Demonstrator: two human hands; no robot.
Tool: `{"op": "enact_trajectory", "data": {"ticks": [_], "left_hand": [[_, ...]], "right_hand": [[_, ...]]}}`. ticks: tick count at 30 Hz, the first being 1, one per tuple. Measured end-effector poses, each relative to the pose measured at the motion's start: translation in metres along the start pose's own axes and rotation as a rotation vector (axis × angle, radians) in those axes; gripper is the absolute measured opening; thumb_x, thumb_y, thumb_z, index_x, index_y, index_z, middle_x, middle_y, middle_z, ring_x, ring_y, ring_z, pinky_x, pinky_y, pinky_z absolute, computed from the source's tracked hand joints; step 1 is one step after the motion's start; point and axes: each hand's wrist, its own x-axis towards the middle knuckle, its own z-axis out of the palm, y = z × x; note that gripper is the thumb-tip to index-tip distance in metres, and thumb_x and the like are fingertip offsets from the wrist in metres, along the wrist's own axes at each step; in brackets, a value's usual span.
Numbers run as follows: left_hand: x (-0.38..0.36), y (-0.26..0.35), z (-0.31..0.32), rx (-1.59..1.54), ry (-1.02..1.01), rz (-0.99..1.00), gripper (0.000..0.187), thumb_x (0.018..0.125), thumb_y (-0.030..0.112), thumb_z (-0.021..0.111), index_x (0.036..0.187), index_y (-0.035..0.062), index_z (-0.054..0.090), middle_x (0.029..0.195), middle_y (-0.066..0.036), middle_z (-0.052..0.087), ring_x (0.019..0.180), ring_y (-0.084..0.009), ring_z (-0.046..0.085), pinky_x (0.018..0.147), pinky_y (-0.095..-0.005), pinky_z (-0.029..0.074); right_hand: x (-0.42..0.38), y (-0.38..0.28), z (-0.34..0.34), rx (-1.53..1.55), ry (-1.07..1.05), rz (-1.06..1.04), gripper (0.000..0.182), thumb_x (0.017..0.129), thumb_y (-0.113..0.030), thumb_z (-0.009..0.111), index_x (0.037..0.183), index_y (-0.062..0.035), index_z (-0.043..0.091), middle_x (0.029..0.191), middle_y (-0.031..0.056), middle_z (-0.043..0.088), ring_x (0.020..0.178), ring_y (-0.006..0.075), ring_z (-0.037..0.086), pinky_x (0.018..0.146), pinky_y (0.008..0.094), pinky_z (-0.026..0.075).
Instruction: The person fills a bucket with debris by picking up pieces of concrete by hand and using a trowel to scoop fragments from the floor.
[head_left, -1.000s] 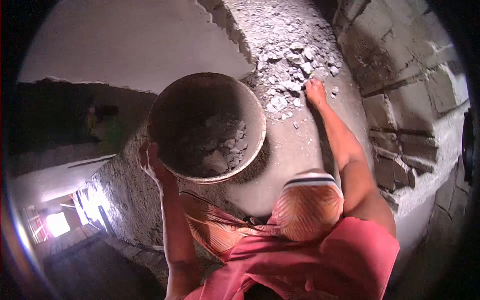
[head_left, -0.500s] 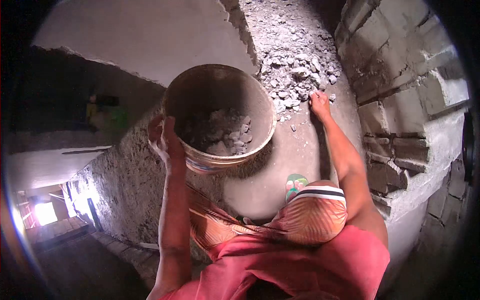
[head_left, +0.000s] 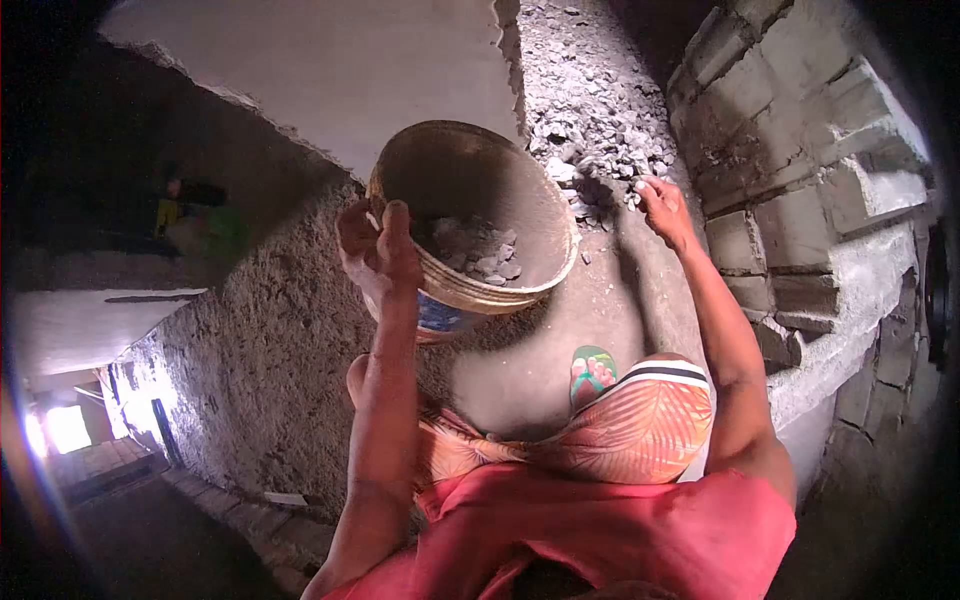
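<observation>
My left hand (head_left: pixel 382 248) is wrapped round the near left rim of a worn bucket (head_left: pixel 475 165), which tilts toward the rubble. Inside it, at the bottom, lie chunks of broken grey rubble (head_left: pixel 490 262). Beyond the bucket's right side my right hand (head_left: pixel 664 210) is at the near edge of a rubble heap (head_left: pixel 600 110). Its fingers are closed, and a small pale stone (head_left: pixel 632 201) shows at the fingertips, partly hidden by them.
A rough block wall (head_left: pixel 790 230) with jutting broken ends rises on the right. To the left stands a plastered wall (head_left: pixel 420 70) with a broken edge. My sandalled foot (head_left: pixel 592 375) is on the concrete floor (head_left: pixel 520 380). Bright daylight enters at far left.
The bucket has shifted right in view and tipped more toward the heap, with my left hand still on its rim. My right hand sits slightly farther right, its fingers still closed.
</observation>
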Motion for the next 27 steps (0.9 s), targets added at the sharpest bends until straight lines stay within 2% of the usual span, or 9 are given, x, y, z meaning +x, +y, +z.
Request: {"op": "enact_trajectory", "data": {"ticks": [5,7,11,13,17,19,23,24,27], "left_hand": [[-0.004,0.017,0.003,0.185,0.027,0.018,0.047,0.08,0.024,0.072,0.117,0.0007,0.055,0.097,-0.011,0.06,0.089,-0.0207,0.059,0.076,-0.0376,0.047],[0.002,0.01,0.0,0.256,0.023,0.02,0.048,0.08,0.026,0.072,0.118,0.0007,0.055,0.098,-0.011,0.059,0.088,-0.0215,0.058,0.076,-0.0389,0.047],[0.0,0.013,-0.007,0.248,-0.002,-0.088,0.047,0.079,0.024,0.07,0.117,-0.0009,0.057,0.099,-0.012,0.059,0.086,-0.0219,0.055,0.081,-0.0396,0.045],[0.0,0.015,-0.012,0.107,0.01,-0.07,0.046,0.078,0.022,0.069,0.116,-0.0032,0.058,0.097,-0.012,0.06,0.086,-0.0215,0.055,0.081,-0.0379,0.045],[0.009,0.0,-0.032,0.104,0.027,-0.065,0.044,0.08,0.02,0.066,0.115,-0.0048,0.058,0.097,-0.01,0.059,0.086,-0.0206,0.054,0.081,-0.0356,0.044],[0.01,-0.002,-0.037,0.043,0.03,-0.038,0.041,0.081,0.019,0.064,0.114,-0.0054,0.058,0.1,-0.01,0.059,0.089,-0.0205,0.055,0.083,-0.034,0.044],[0.01,-0.008,-0.044,-0.002,0.031,-0.081,0.041,0.082,0.022,0.064,0.114,-0.0036,0.059,0.1,-0.008,0.059,0.093,-0.02,0.054,0.086,-0.0337,0.044],[0.009,-0.007,-0.047,0.004,0.038,-0.076,0.041,0.082,0.022,0.064,0.114,-0.0036,0.059,0.1,-0.008,0.059,0.093,-0.02,0.054,0.086,-0.0337,0.044],[0.007,-0.003,-0.043,0.069,0.043,-0.081,0.038,0.082,0.021,0.064,0.113,-0.0023,0.06,0.101,-0.009,0.059,0.095,-0.0196,0.054,0.088,-0.0338,0.044]], "right_hand": [[-0.068,-0.095,0.007,-0.44,0.01,-0.402,0.029,0.089,-0.027,0.063,0.105,-0.0032,0.068,0.089,0.0196,0.069,0.078,0.035,0.067,0.076,0.0438,0.054],[-0.088,-0.119,0.017,-0.521,-0.01,-0.661,0.028,0.086,-0.02,0.068,0.107,-0.0011,0.066,0.093,0.0204,0.068,0.08,0.0379,0.066,0.074,0.0432,0.053],[-0.095,-0.09,0.02,-0.288,0.209,-0.581,0.022,0.088,-0.02,0.066,0.102,-0.004,0.066,0.085,0.0208,0.066,0.076,0.0361,0.065,0.072,0.0427,0.052],[-0.124,-0.061,-0.004,-0.265,0.112,-0.006,0.028,0.092,-0.023,0.059,0.11,-0.002,0.062,0.088,0.0235,0.066,0.081,0.0411,0.065,0.074,0.0481,0.052],[-0.202,0.084,-0.001,-0.45,0.01,0.287,0.03,0.092,-0.023,0.053,0.107,0.0009,0.06,0.09,0.0306,0.064,0.089,0.0474,0.063,0.081,0.0534,0.049],[-0.208,0.087,0.02,-0.278,0.031,0.403,0.029,0.091,-0.022,0.053,0.108,0.0012,0.06,0.093,0.0325,0.064,0.093,0.0483,0.062,0.084,0.0532,0.049],[-0.106,0.127,0.098,-0.312,0.122,0.011,0.026,0.089,-0.023,0.055,0.103,-0.0022,0.063,0.093,0.0276,0.064,0.092,0.0467,0.06,0.081,0.0522,0.047],[-0.067,0.113,0.111,-0.233,0.138,0.141,0.026,0.088,-0.025,0.056,0.096,-0.0015,0.065,0.092,0.027,0.065,0.091,0.0461,0.061,0.081,0.0519,0.047],[0.044,0.107,0.151,-0.083,0.165,0.018,0.028,0.084,-0.026,0.057,0.086,-0.0002,0.067,0.091,0.0268,0.065,0.09,0.046,0.061,0.082,0.05,0.049]]}}
